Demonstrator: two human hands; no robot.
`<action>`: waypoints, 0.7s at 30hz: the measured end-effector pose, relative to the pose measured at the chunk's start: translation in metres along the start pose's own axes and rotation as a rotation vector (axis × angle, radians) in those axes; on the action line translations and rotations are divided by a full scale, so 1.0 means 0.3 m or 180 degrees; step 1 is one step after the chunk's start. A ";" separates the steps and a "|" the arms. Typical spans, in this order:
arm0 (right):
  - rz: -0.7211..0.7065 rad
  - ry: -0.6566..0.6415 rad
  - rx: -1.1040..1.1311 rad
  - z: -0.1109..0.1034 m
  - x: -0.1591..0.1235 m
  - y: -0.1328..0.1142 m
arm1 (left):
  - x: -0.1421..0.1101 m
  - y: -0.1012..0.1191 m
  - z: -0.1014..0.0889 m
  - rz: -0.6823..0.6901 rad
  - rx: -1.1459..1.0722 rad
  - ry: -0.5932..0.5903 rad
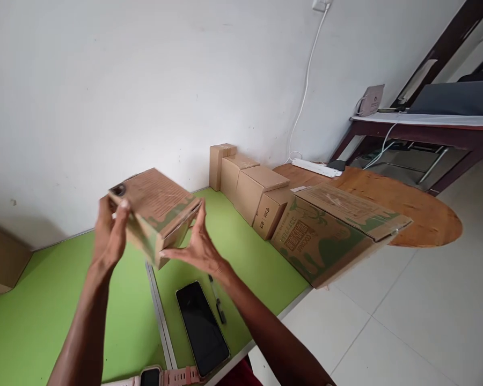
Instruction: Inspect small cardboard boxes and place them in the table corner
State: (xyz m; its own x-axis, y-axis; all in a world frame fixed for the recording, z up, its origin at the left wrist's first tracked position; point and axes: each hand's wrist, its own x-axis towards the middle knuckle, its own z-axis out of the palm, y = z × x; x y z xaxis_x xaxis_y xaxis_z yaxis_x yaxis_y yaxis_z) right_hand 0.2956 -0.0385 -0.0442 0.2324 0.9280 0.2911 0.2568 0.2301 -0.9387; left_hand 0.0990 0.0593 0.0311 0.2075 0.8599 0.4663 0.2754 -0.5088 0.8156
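Note:
A brown cardboard box (pixel 156 195) with green print is held tilted above the green table (pixel 124 316). My left hand (pixel 110 230) grips its left end, thumb near a dark round spot on the top. At the opposite end, my right hand (pixel 197 244) has its thumb on a lower corner and its fingers at the upper edge. The box's underside is hidden. Below my right hand lie a black smartphone (pixel 203 327) and a pen (pixel 217 300). A smartwatch with a pink strap (pixel 151 376) rests at the near edge.
A row of cardboard boxes (pixel 251 187) runs along the table's right side, ending in a large green-printed box (pixel 326 236). Another carton (pixel 4 257) stands at far left. Beyond are a round wooden table (pixel 422 214), a power strip (pixel 316 168) and a white cable (pixel 308 75).

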 end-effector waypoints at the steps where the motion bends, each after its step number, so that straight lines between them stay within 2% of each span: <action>1: 0.0001 0.0128 -0.0129 -0.052 0.021 0.007 | 0.038 -0.004 0.056 0.0016 -0.0094 -0.0120; 6: 0.0085 0.0652 -0.0623 -0.271 0.094 0.112 | 0.177 -0.057 0.347 0.0115 -0.0685 -0.0693; 9: 0.0071 0.1028 -0.0962 -0.348 0.115 0.191 | 0.226 -0.100 0.502 0.0044 -0.0698 -0.0840; 11: 0.0116 0.1282 -0.1189 -0.370 0.124 0.240 | 0.250 -0.131 0.580 -0.0066 -0.0686 -0.0932; 13: 0.0191 0.1482 -0.1336 -0.369 0.128 0.288 | 0.259 -0.162 0.630 -0.0200 -0.0651 -0.1015; 16: 0.0297 0.1697 -0.1349 -0.324 0.119 0.374 | 0.223 -0.207 0.660 -0.0434 -0.0542 -0.1127; 18: 0.0321 0.1733 -0.1356 -0.274 0.101 0.441 | 0.161 -0.230 0.663 -0.0592 -0.0457 -0.1238; 21: 0.0102 0.1754 -0.1540 -0.200 0.067 0.534 | 0.049 -0.248 0.670 -0.0765 -0.0401 -0.1587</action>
State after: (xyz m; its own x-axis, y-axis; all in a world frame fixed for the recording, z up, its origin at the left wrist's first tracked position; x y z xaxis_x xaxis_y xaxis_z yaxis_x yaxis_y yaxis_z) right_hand 0.3976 -0.0005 -0.1776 0.6521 0.6207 0.4353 0.5979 -0.0680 -0.7987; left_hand 0.2702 0.1017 -0.0915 0.5793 0.8122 0.0694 0.2619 -0.2661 0.9277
